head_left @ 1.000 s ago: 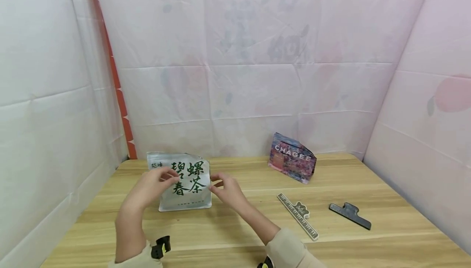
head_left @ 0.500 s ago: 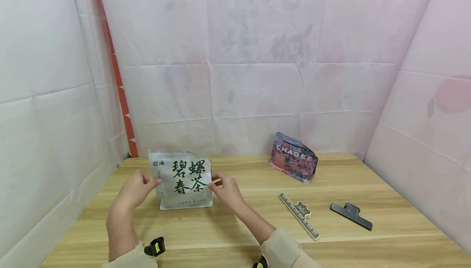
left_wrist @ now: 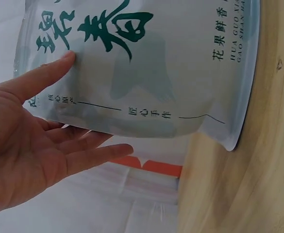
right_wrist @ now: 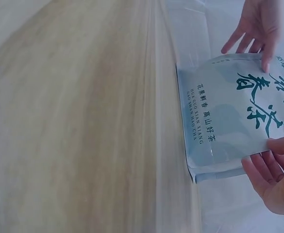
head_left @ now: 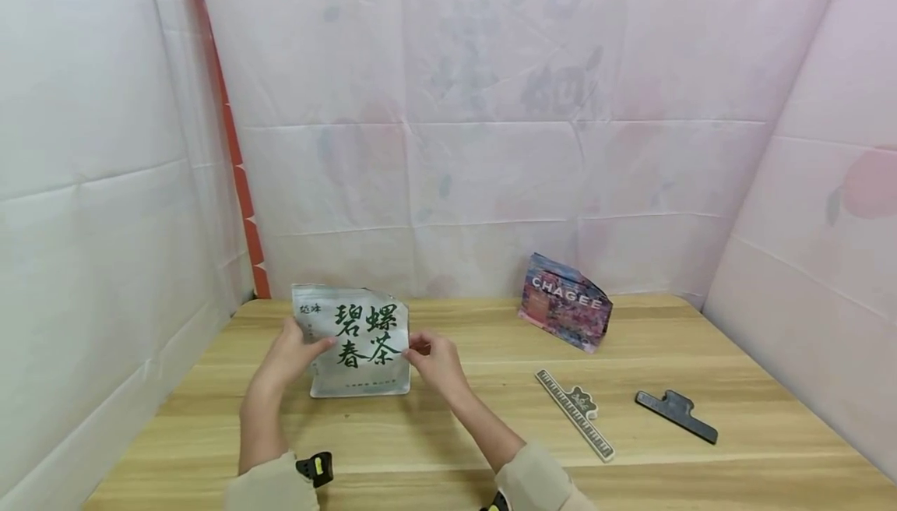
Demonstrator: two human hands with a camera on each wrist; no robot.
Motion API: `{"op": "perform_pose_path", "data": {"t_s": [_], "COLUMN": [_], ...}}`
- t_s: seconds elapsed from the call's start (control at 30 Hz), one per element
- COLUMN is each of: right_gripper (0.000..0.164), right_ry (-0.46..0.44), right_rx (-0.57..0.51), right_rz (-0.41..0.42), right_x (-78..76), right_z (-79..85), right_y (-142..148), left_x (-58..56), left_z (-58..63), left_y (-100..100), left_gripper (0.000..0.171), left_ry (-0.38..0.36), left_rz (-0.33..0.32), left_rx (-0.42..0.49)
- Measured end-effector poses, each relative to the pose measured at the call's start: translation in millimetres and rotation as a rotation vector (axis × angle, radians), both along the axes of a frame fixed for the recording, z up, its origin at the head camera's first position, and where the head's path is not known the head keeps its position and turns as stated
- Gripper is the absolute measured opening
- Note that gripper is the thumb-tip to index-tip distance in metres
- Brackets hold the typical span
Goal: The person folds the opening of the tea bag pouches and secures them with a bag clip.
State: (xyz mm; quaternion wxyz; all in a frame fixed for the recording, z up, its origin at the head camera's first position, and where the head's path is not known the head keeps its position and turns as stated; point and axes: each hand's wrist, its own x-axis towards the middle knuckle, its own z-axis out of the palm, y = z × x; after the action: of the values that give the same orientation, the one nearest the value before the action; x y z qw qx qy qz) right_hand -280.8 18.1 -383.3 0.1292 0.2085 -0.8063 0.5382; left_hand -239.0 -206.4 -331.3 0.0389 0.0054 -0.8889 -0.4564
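A silvery-white tea pouch point(head_left: 360, 378) with large green characters stands upright on the table at the left. My left hand point(head_left: 286, 355) straddles its left edge, thumb on the front. In the left wrist view, the left hand point(left_wrist: 40, 131) has some fingertips hidden behind the pouch point(left_wrist: 146, 92), while one straight finger shows below its edge. My right hand point(head_left: 437, 363) pinches the pouch's right edge. Seen from the right wrist, the right hand point(right_wrist: 277, 179) has its thumb on the front of the pouch point(right_wrist: 219, 116) and its fingers behind.
A purple-pink CHAGEE pouch point(head_left: 564, 304) stands at the back right. In front of it lie a white ruler-like clip point(head_left: 576, 414) and a black clip point(head_left: 676, 416) on the wooden table point(head_left: 392, 449). White cloth point(head_left: 490, 145) hangs behind and at both sides.
My left hand has moved from in front of the pouch to its left edge, then around that edge. The right hand stays at the right edge. The view has shifted slightly.
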Motion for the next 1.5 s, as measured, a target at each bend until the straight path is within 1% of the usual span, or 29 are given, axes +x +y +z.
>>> {"op": "perform_pose_path", "data": {"t_s": [0.1,0.23,0.33,0.6,0.7,0.8,0.9,0.97,1.03,1.2,1.33,1.5], "right_gripper": [0.007,0.007,0.008,0.007,0.007,0.008,0.009,0.008,0.008,0.007,0.008,0.008], "right_ry": [-0.029,-0.047,-0.062,-0.122,-0.138,-0.153,-0.166,-0.174,-0.186,-0.216,-0.231,-0.239], "right_rx": [-0.028,-0.052,-0.055,-0.036,-0.036,-0.048,-0.045,-0.036,-0.026,-0.023,-0.012,0.003], "right_rz": [0.007,0.019,0.022,0.033,0.041,0.054,0.074,0.089,0.100,0.114,0.122,0.132], "right_x": [0.0,0.8,0.8,-3.2,-5.5,-7.2,5.3,11.5,12.6,-9.6,-13.0,-16.0], "right_z": [1.0,1.8,1.4,4.3,6.1,8.0,24.7,33.0,35.8,15.6,15.1,17.0], "right_y": [3,8,13,26,30,31,31,31,33,43,51,58], "left_x": [-2.6,-4.5,-5.1,-5.8,-5.6,-5.9,-7.1,-7.8,-8.2,-10.4,-12.1,-13.5], "left_z": [-0.5,-1.0,-2.1,-3.2,-1.9,-1.2,-1.9,-2.8,-3.6,-4.3,-3.8,-2.4], "left_y": [3,8,11,17,19,19,18,18,19,23,28,33], "left_gripper": [0.075,0.071,0.068,0.059,0.056,0.059,0.060,0.061,0.061,0.060,0.056,0.054], "left_ry": [0.026,0.037,0.046,0.084,0.098,0.101,0.106,0.104,0.107,0.113,0.126,0.135], "left_rz": [0.008,0.003,-0.008,-0.041,-0.060,-0.071,-0.079,-0.081,-0.083,-0.098,-0.126,-0.143], "left_rx": [0.012,0.025,0.036,0.024,0.017,0.008,0.009,0.010,0.009,0.001,0.009,0.005]}}
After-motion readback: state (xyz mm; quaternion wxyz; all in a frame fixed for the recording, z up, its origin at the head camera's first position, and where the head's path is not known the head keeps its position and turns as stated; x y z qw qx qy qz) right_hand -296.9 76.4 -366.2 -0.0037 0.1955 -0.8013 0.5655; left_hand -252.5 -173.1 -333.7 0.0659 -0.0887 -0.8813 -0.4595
